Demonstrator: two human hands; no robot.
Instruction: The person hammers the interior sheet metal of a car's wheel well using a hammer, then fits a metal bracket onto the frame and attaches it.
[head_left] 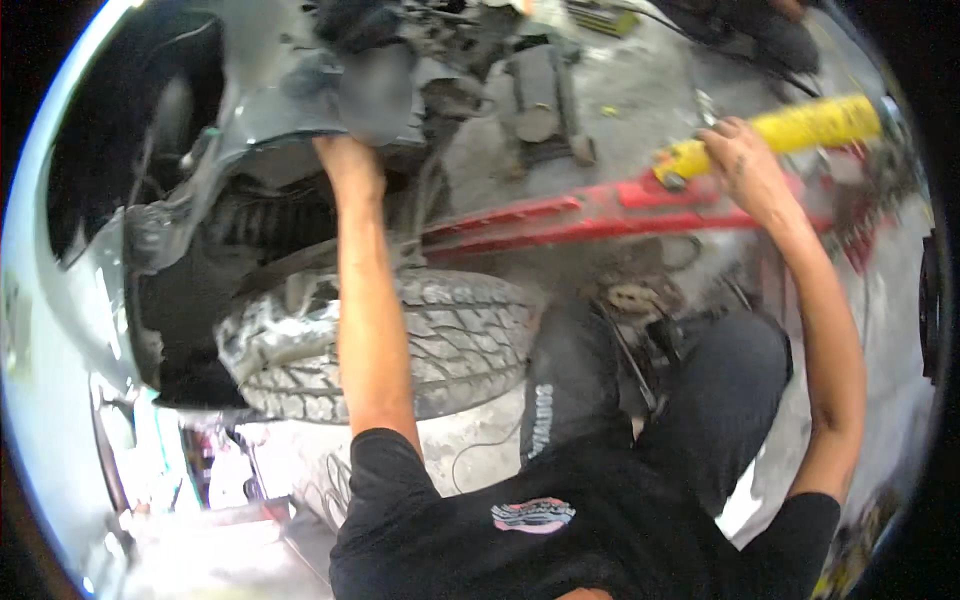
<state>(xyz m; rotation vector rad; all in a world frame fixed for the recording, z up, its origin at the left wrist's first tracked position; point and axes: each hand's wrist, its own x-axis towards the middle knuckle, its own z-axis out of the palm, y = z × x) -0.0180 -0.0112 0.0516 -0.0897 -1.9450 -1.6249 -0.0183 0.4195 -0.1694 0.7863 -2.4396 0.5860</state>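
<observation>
My left arm reaches over the tyre into the vehicle's wheel well. Its hand [347,160] shows only at the wrist and back, and its fingers are hidden behind a grey part [375,95]. Below that arm is the tyre [450,335], with deep tread and pale dusty marks. On the right, my right hand [735,155] is closed around the near end of a thick, scuffed yellow cylinder [820,125]. Under the cylinder runs a long red metal frame [560,220], low across the floor toward the tyre.
The pale vehicle body [40,330] curves along the left side. A dark metal block [540,105] stands on the concrete floor [640,120] beyond the red frame. Metal parts [640,298] lie near my knees, and a thin cable [470,460] loops beside the tyre.
</observation>
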